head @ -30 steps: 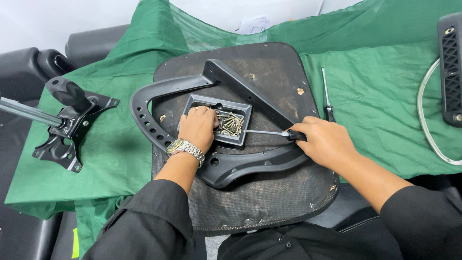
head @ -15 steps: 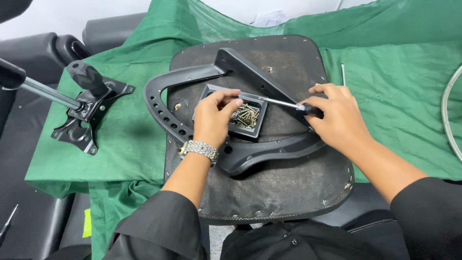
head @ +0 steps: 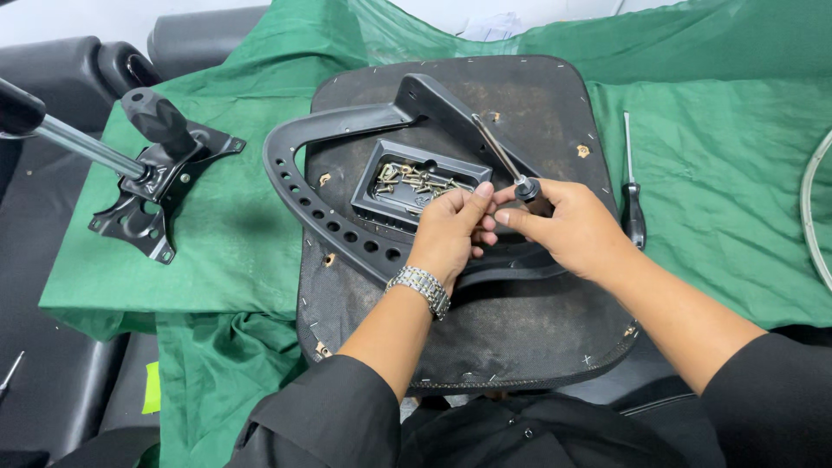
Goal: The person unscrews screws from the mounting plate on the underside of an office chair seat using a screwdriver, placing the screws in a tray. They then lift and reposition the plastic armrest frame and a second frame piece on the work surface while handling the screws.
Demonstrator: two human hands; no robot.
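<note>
Screwdriver [head: 505, 160] up off the work now, shaft angled away toward the far edge of the upturned seat pan [head: 555, 95], black handle tucked in the right hand [head: 568, 227], whose grip is closed firmly around it. Left hand [head: 451, 230] comes in to meet it, thumb and fingertips pinched narrow right at the handle's collar; whether a screw sits in that pinch is too small to tell. Both hands hover just beside the small black tray [head: 416, 186], which is full of brass-coloured screws [head: 414, 180] and rests inside the curve of the black armrest bracket [head: 347, 230] lying on the seat pan.

Doing this well looks like a matter of steadiness: keep the right wrist quiet, let the left fingers do the fine work at the collar, and stay over the tray so anything dropped lands among the other screws rather than on the green cloth [head: 217, 234].

Off to the right, a second screwdriver [head: 633, 195] lies on the cloth; far left, the tilt mechanism [head: 160, 186] with its lever sits well apart.
</note>
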